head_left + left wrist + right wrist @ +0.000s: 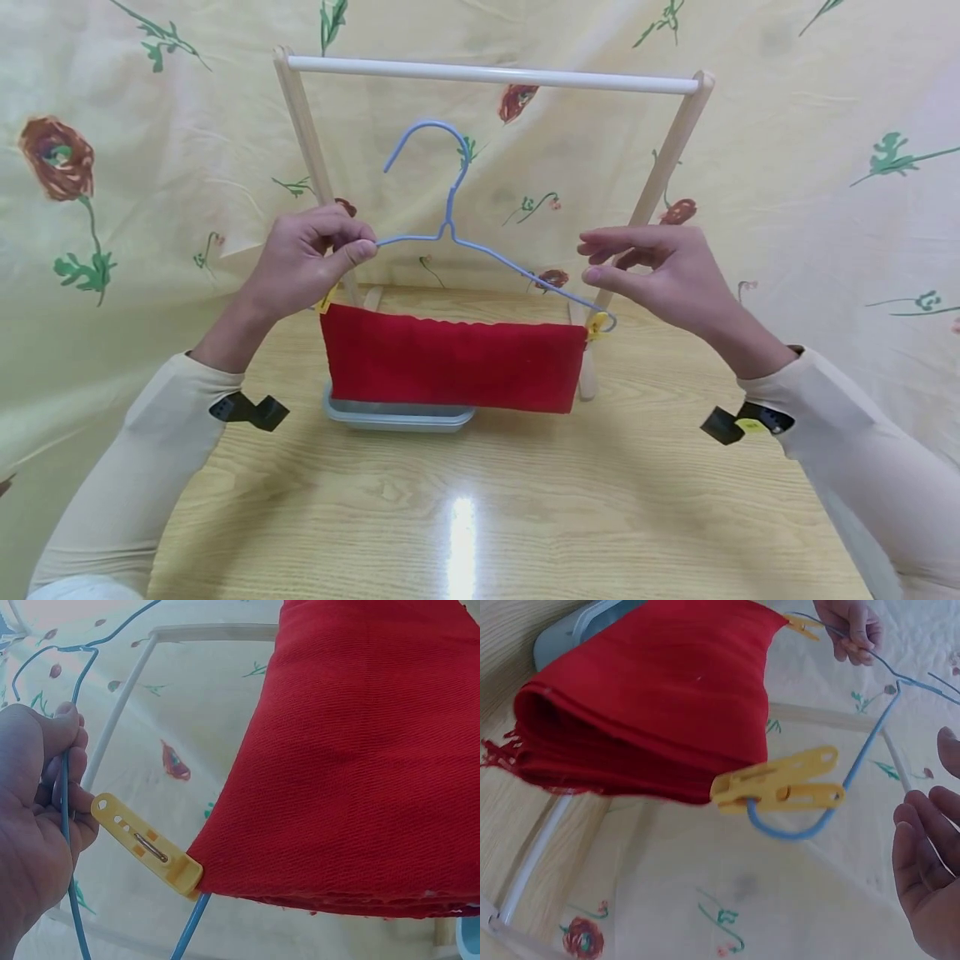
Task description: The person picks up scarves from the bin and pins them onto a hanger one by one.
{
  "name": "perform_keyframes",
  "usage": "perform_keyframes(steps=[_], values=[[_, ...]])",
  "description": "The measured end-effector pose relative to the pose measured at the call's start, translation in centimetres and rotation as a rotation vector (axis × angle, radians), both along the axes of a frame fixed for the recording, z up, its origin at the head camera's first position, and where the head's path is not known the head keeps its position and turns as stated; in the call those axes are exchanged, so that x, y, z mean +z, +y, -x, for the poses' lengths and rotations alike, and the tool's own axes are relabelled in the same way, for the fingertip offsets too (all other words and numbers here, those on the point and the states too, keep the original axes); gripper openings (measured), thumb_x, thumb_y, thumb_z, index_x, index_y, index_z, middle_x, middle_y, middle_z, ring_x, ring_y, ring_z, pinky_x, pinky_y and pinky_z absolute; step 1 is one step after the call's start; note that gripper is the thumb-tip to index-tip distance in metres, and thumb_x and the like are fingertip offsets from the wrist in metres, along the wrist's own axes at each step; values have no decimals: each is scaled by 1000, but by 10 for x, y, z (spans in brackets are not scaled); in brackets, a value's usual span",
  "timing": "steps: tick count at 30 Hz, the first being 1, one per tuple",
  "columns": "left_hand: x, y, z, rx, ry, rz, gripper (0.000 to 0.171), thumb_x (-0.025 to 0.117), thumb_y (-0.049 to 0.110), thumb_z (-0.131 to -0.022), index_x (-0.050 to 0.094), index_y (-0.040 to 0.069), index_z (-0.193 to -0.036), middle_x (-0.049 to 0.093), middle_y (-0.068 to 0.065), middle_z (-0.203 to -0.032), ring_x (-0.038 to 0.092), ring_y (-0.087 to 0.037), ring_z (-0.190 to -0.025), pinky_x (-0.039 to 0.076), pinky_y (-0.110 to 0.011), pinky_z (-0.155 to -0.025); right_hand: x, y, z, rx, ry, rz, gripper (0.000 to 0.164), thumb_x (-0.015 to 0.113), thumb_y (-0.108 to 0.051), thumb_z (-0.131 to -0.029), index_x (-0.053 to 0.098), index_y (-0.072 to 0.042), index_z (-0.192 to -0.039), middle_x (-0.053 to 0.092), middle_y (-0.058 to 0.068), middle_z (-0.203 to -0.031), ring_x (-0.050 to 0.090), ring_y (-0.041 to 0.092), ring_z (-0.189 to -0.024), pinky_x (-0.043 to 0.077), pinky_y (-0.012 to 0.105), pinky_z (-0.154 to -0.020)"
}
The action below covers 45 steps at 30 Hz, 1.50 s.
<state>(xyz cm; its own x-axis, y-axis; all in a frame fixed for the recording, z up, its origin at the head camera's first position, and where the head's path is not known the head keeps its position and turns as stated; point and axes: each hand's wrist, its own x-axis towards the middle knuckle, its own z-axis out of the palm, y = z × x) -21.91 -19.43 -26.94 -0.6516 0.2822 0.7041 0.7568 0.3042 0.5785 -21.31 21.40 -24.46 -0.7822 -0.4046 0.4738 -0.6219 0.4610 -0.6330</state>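
My left hand (pixel 311 258) pinches the left shoulder of a blue wire hanger (pixel 498 257) between thumb and fingers. The hanger's hook points up, below the level of the rack's bar. A folded red cloth (pixel 453 362) hangs along the hanger's lower part. One yellow clothespin (pixel 148 844) clips its left corner, just beside the left hand's fingers. At the right corner sits another yellow clothespin (pixel 776 780), near the hanger's curved end. My right hand (pixel 660 271) is in the air to the right of the hanger's shoulder, fingers loosely bent and holding nothing.
Behind the hanger stands a rack with a white bar (pixel 495 73) and wooden posts (pixel 671 158). A grey-blue tray (pixel 401 419) lies partly hidden under the cloth on the wooden table (pixel 360 517). A flowered curtain (pixel 810 200) hangs behind.
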Motion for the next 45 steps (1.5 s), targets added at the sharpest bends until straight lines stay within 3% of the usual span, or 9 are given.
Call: perform_keyframes(steps=[7, 17, 32, 45], values=[[-2, 0, 1, 11, -3, 6, 10, 75, -15, -82, 74, -8, -88, 55, 2, -71, 43, -12, -62, 34, -23, -56, -1, -22, 9, 76, -50, -16, 37, 82, -9, -87, 75, -9, -123, 78, 6, -106, 71, 8, -92, 54, 19, -79], [-4, -2, 3, 8, 4, 9, 9, 75, -14, -83, 74, -7, -88, 54, 2, -72, 43, -12, -62, 34, -23, -55, -6, -39, 13, 116, -101, -85, 34, 83, -14, -87, 76, -11, -121, 78, 2, -101, 71, 14, -90, 54, 23, -77], [-5, -4, 2, 5, -9, 8, 10, 76, -14, -83, 75, -6, -89, 55, 2, -72, 43, -12, -61, 34, -23, -54, -8, -52, 15, 134, -81, -123, 22, 82, -9, -87, 80, -5, -109, 78, 4, -89, 64, 17, -67, 50, 23, -60], [-7, 0, 2, -8, -36, 15, 9, 76, -13, -83, 75, -5, -89, 54, -1, -72, 43, -13, -60, 34, -23, -53, -9, -54, 13, 204, -23, -201, 9, 78, -5, -90, 80, -5, -98, 74, 0, -85, 59, 16, -70, 48, 23, -63]])
